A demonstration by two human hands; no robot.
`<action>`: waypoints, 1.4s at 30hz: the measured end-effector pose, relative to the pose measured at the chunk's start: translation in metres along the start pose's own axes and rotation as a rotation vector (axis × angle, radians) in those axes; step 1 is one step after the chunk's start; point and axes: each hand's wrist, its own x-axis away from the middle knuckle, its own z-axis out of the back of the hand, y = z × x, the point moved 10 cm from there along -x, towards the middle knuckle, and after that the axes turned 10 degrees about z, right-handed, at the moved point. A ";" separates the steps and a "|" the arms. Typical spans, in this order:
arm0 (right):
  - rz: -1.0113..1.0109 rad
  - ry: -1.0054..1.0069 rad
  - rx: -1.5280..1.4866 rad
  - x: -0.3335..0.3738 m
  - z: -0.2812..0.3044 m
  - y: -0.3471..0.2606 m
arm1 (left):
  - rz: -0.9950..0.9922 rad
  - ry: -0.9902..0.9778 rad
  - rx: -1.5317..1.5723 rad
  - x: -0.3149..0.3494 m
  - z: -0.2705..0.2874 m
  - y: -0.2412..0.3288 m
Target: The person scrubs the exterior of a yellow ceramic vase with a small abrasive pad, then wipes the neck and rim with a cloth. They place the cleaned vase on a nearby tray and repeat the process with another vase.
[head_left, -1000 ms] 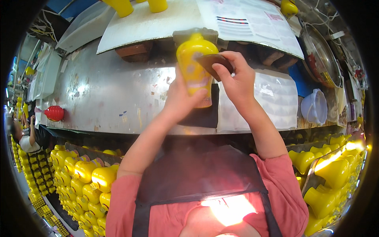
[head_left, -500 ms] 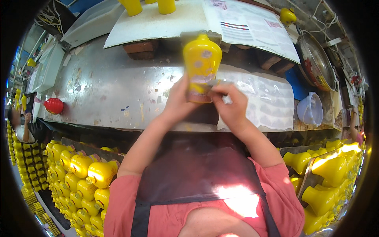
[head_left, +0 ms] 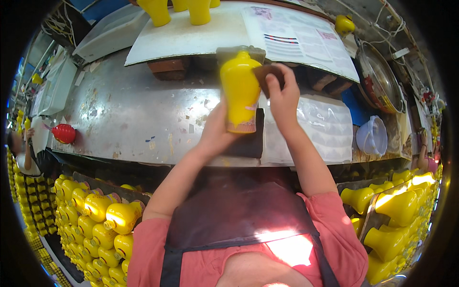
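Note:
A yellow vase-shaped bottle [head_left: 238, 86] leans over the workbench with its narrow neck pointing away from me. My left hand [head_left: 216, 128] is closed round the lower left of it. Plain yellow covers most of the side facing up, and a patterned band shows near the base. At the bottle's upper right, my right hand [head_left: 285, 95] pinches a thin, flat, dark brown scraper-like piece [head_left: 268, 79]. The piece's edge is against or very close to the bottle's shoulder; which of the two I cannot tell.
Clear sheets of decals [head_left: 318, 131] lie right of the bottle. Beyond stands a raised white board [head_left: 215, 33] with yellow bottles and printed sheets. A red ribbed object [head_left: 64, 133] sits left, a pale bucket [head_left: 372, 136] right. Stacked yellow bottles [head_left: 103, 234] flank me.
The bottle has turned, so its flower-like patches no longer face up. My right hand has moved from the bottle's lower part to its upper right, where the brown piece now shows clearly.

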 end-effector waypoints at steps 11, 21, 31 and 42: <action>0.053 -0.059 0.018 0.053 0.000 -0.028 | -0.136 0.269 -0.293 0.015 0.022 0.017; -0.225 -0.092 -0.320 0.020 0.029 -0.006 | -0.059 0.082 -0.385 0.017 0.016 0.002; -0.568 -0.184 -0.254 -0.022 0.038 0.055 | 0.133 0.220 0.018 -0.060 0.015 -0.009; 0.042 -0.407 0.982 -0.131 0.029 0.079 | 0.071 0.317 -0.173 -0.070 0.018 0.017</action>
